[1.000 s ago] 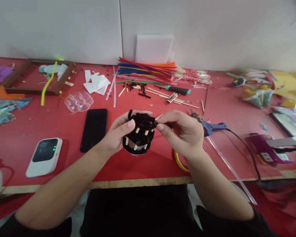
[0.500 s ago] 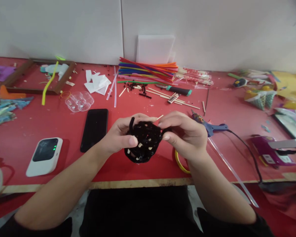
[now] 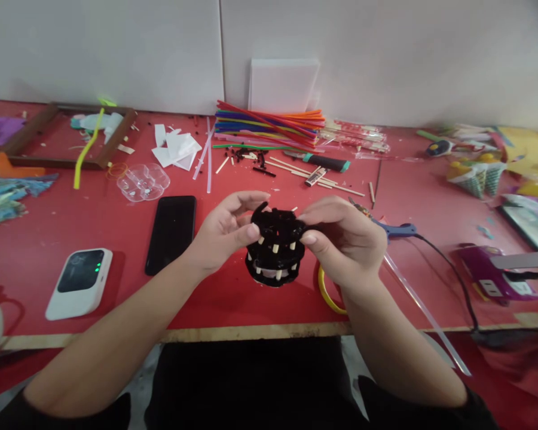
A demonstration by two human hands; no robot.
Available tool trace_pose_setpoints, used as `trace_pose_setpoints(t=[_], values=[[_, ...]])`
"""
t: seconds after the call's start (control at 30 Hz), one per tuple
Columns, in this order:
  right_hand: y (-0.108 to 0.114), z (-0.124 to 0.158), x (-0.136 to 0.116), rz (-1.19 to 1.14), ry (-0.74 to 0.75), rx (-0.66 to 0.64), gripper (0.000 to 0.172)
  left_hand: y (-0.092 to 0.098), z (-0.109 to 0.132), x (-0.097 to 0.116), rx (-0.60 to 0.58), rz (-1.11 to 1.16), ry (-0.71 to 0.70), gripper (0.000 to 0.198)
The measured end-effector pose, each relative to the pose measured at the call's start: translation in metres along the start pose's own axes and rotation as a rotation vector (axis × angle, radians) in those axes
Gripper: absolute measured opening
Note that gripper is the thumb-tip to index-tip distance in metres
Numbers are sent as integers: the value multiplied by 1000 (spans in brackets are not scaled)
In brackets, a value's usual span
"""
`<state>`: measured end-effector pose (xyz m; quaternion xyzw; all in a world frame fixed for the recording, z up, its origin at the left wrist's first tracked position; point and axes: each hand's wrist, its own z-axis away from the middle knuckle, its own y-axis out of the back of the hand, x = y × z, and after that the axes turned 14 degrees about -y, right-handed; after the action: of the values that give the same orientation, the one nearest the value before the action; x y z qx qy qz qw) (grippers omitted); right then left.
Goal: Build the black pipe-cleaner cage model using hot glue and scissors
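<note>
Black craft piece (image 3: 275, 258): upright between the two hands, over the red tabletop (image 3: 224, 307) near its front edge; rounded, ringed by two rows of short pale pegs (image 3: 275, 248), with one dark fuzzy end rising at the upper left; whether its base touches the surface cannot be told
Left hand (image 3: 226, 232): grip closed on the piece's left side, thumb in front, fingers behind
Right hand (image 3: 347, 242): grip pinched at the piece's upper right edge, between thumb and forefinger; exactly what lies between the tips is hard to see
Beside the right wrist: a yellow ring (image 3: 324, 291), partly hidden
Beyond the right hand: a blue glue gun (image 3: 397, 230), partly covered, its cord running right
Left of the left hand: a black phone (image 3: 170, 235), then a white device (image 3: 78, 283) showing green lights
Toward the wall: a bundle of coloured fuzzy stems (image 3: 269, 126), a knife (image 3: 326, 162), thin wooden sticks (image 3: 349, 190) and white paper pieces (image 3: 179, 149)
Far left: a brown frame (image 3: 56, 162) with a yellow strip (image 3: 88, 150) across it
</note>
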<state>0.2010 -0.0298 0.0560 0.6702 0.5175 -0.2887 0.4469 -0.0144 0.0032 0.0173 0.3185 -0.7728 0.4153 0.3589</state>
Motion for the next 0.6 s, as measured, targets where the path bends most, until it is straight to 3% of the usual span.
trace_pose_setpoints(t=[0.1, 0.27, 0.43, 0.6], values=[[-1, -1, 2, 24, 64, 15, 8, 1, -3, -4, 14, -8, -75, 50], [1, -5, 9, 53, 221, 10, 16, 2, -3, -5, -60, -91, -265, 29], [0, -6, 9, 182, 349, 44, 16, 4, 4, -3, -84, -291, -325, 35], [-3, -5, 8, 233, 368, 76, 14, 4, 8, -1, -139, -321, -356, 51]])
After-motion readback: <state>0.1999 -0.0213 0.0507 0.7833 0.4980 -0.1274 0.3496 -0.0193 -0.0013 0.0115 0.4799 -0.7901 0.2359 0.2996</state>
